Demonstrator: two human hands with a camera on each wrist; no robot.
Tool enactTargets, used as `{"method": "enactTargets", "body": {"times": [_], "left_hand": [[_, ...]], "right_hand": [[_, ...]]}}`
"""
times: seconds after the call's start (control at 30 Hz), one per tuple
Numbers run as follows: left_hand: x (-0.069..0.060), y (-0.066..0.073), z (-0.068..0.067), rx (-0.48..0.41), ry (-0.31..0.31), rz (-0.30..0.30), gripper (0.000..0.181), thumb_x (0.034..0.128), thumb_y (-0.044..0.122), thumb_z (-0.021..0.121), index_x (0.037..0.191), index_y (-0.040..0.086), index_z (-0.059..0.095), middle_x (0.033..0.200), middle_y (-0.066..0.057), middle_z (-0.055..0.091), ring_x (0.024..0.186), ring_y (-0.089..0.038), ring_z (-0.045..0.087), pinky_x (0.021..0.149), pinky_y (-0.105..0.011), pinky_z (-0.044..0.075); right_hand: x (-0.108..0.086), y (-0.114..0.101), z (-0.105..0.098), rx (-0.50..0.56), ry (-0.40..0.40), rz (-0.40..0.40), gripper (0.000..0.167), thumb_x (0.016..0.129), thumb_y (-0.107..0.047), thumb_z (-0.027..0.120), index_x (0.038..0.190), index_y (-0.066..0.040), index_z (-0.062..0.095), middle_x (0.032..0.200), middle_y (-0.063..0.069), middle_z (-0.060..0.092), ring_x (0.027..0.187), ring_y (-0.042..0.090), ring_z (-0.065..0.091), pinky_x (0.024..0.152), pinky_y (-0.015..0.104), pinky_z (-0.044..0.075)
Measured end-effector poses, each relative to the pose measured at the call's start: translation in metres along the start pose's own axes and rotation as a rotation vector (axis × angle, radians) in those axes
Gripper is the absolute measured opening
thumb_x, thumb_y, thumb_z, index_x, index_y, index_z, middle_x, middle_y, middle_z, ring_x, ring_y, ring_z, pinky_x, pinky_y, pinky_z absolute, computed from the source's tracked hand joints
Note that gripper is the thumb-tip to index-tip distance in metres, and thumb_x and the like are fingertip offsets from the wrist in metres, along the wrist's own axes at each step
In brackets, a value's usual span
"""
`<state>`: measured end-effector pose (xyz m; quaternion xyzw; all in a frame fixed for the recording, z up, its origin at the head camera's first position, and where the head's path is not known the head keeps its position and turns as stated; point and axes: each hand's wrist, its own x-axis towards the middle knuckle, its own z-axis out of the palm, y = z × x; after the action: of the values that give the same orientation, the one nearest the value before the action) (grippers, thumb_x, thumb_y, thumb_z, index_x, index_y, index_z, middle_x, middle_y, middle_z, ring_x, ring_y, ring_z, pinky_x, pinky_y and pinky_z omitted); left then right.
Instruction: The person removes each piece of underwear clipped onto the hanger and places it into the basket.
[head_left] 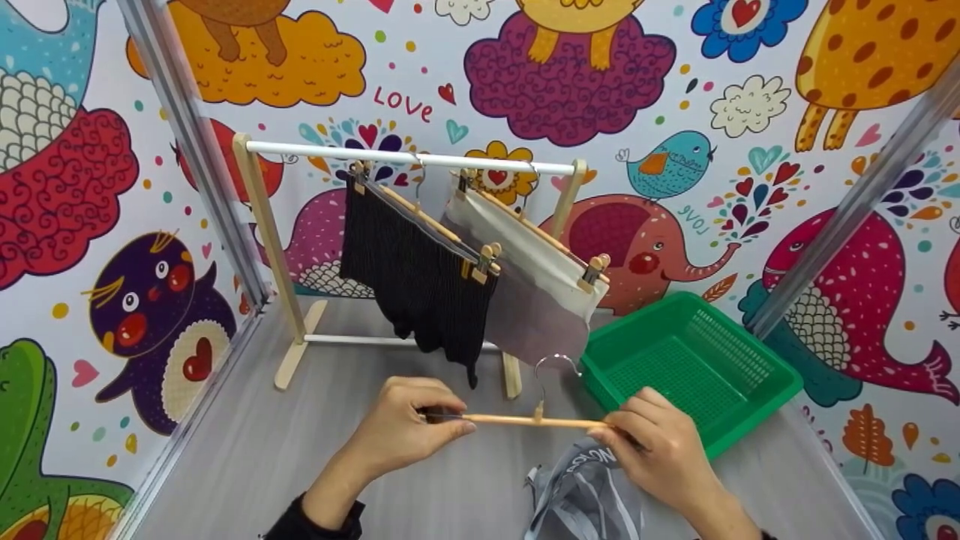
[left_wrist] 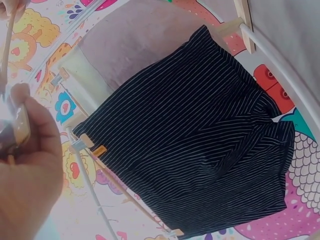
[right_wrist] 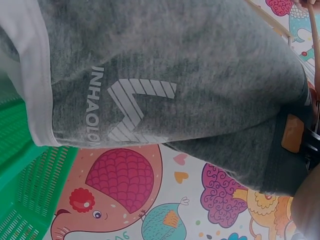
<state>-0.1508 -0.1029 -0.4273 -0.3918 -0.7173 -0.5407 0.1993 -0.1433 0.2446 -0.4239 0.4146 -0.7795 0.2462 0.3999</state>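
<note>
A wooden clip hanger (head_left: 502, 420) with a metal hook is held level between both hands. My left hand (head_left: 409, 420) pinches its left end, with the clip there mostly hidden by the fingers. At the other end, my right hand (head_left: 660, 446) grips the hanger near the clip. Below hang grey shorts (head_left: 585, 487) with white lettering. In the right wrist view, a wooden clip (right_wrist: 292, 132) sits at the waistband of the grey shorts (right_wrist: 175, 60). Whether the left clip bites the cloth, I cannot tell.
A rack (head_left: 337, 152) with a white rail carries black pinstriped shorts (head_left: 420, 277) and a white-and-mauve garment (head_left: 540, 307), each on a clip hanger. To its right stands a green plastic basket (head_left: 757, 397). Cartoon-printed walls with metal edge strips surround the grey surface.
</note>
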Motion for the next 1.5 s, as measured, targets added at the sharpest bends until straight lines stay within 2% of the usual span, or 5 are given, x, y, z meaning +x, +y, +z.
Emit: {"method": "enactTargets", "body": {"times": [0.53,0.67,0.9,1.3,1.5], "left_hand": [[-0.001,-0.002,0.005,0.003,0.041,0.144,0.014,0.0798,-0.003,0.088,0.079,0.008,0.081,0.074,0.0,0.071,0.059,-0.006,0.059,0.051,-0.013,0.047],[-0.003,-0.003,0.005,-0.01,0.036,0.139,0.016,0.0797,-0.007,0.086,0.08,0.007,0.08,0.073,-0.002,0.069,0.057,-0.008,0.059,0.05,-0.013,0.046],[-0.005,-0.005,0.002,-0.007,0.048,0.139,0.02,0.0781,-0.011,0.086,0.077,0.007,0.076,0.072,-0.003,0.067,0.057,-0.01,0.059,0.05,-0.015,0.047],[-0.01,-0.003,-0.004,-0.012,0.069,0.118,0.018,0.0785,-0.007,0.087,0.078,0.008,0.078,0.072,-0.003,0.068,0.057,-0.011,0.058,0.049,-0.016,0.046],[-0.011,0.0,-0.007,-0.009,0.069,0.047,0.016,0.0813,-0.001,0.088,0.077,0.012,0.079,0.073,0.003,0.069,0.059,-0.006,0.057,0.049,-0.016,0.046]], "right_hand": [[0.001,0.0,-0.002,0.022,-0.007,0.032,0.025,0.098,-0.038,0.075,0.087,-0.016,0.076,0.078,-0.007,0.067,0.069,0.009,0.049,0.059,0.015,0.038],[0.001,-0.001,-0.009,0.017,-0.076,0.133,0.021,0.086,-0.031,0.088,0.098,-0.017,0.077,0.09,-0.01,0.07,0.077,0.006,0.052,0.062,0.016,0.043],[-0.003,-0.001,-0.017,0.018,-0.104,0.274,0.057,0.067,-0.01,0.099,0.118,-0.016,0.075,0.103,-0.009,0.072,0.083,0.008,0.06,0.066,0.015,0.051],[-0.014,0.003,-0.021,0.1,-0.094,0.327,0.059,0.073,0.004,0.09,0.126,-0.012,0.072,0.106,-0.005,0.073,0.083,0.009,0.065,0.065,0.02,0.051],[-0.014,0.001,-0.021,0.184,-0.099,0.376,0.048,0.081,0.011,0.08,0.123,-0.012,0.072,0.106,-0.006,0.071,0.083,0.01,0.065,0.066,0.02,0.052]]}}
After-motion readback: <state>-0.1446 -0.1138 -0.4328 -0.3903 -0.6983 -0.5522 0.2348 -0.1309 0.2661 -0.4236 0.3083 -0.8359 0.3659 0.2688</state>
